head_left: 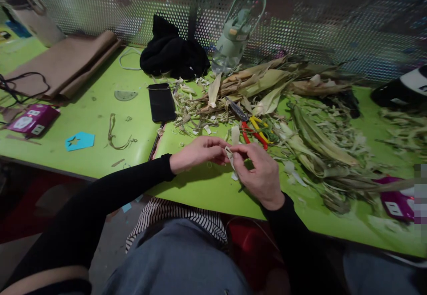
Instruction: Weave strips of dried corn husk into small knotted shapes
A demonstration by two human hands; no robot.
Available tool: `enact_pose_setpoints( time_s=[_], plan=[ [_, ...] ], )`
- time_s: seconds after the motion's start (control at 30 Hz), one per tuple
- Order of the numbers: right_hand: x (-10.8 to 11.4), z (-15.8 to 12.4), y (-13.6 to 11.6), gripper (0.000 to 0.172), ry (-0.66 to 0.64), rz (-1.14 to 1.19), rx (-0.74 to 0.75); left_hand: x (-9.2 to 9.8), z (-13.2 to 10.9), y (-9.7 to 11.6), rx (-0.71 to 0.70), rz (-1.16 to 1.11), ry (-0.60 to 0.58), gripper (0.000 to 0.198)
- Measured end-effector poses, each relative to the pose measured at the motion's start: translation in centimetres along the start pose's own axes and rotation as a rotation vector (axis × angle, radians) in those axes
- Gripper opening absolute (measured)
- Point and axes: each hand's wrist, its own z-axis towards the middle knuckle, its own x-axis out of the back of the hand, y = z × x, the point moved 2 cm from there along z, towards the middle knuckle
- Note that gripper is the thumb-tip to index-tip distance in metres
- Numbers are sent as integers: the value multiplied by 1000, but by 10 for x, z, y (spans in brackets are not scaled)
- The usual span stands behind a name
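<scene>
Between my two hands, low over the front of the green table (187, 186), is a small pale strip of corn husk (229, 153). My left hand (205, 152) pinches its left side with the fingertips. On the other side, my right hand (258, 170) grips it between thumb and forefinger. Just beyond the right hand lie pliers with red and yellow handles (250, 128), among husk scraps. A heap of dried corn husks (256, 83) spreads behind them, and greener husk leaves (320, 139) lie to the right.
A black phone (162, 102) lies left of the scraps. Behind stand a green water bottle (231, 41) and a bundled black cloth (173, 52). Leftward are brown paper (63, 63), a blue card with a star cutout (80, 141) and a purple box (33, 120). A perforated metal screen (133, 10) edges the back.
</scene>
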Motion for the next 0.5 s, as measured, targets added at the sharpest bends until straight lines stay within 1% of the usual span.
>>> enact_pose_setpoints(
  time_s=[0.07, 0.2, 0.3, 0.4, 0.5],
  plan=[
    [1, 0, 0, 10, -5, 13, 8, 0, 0, -1, -23, -1, -11, 19],
    [1, 0, 1, 7, -15, 23, 10, 2, 1, -3, -48, 6, 5, 16],
    [1, 0, 3, 9, -13, 9, -22, 2, 2, -6, -109, 38, -6, 16],
    [0, -1, 4, 11, -12, -14, -47, 2, 2, -9, -191, 131, -23, 16],
    [-2, -2, 6, 10, -15, -62, -40, 3, 3, -11, -264, 290, 3, 17]
  ],
)
